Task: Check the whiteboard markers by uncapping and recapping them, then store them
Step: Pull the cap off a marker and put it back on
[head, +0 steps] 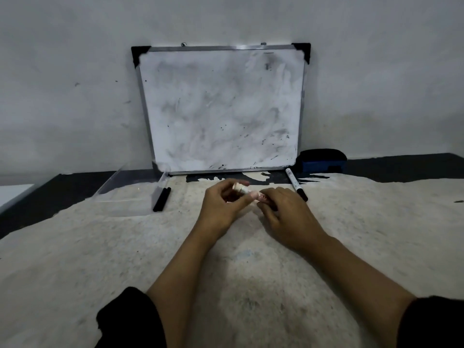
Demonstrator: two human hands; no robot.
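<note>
1. Fingers of the left hand (221, 204) pinch one end of a white-barrelled marker (242, 189), thumb on top; the right hand (286, 212) curls closed over the other end, where a reddish part shows between the fingers. Whether the cap is on or off cannot be told
2. The marker is held just above the table, in front of the whiteboard's lower edge
3. Bare forearms run back to dark sleeves (130, 320) at the bottom corners
4. A second marker (296, 184), white with a black cap, lies on the table just right of the hands; two black markers (162, 199) lie side by side against a clear plastic box (125, 194) to the left
5. The tabletop (75, 259) is dark, its coating worn to a pale, speckled patch
6. A smudged whiteboard (221, 109) leans on a scuffed grey wall (62, 84), a blue-and-black eraser (321, 160) beside its right corner
</note>
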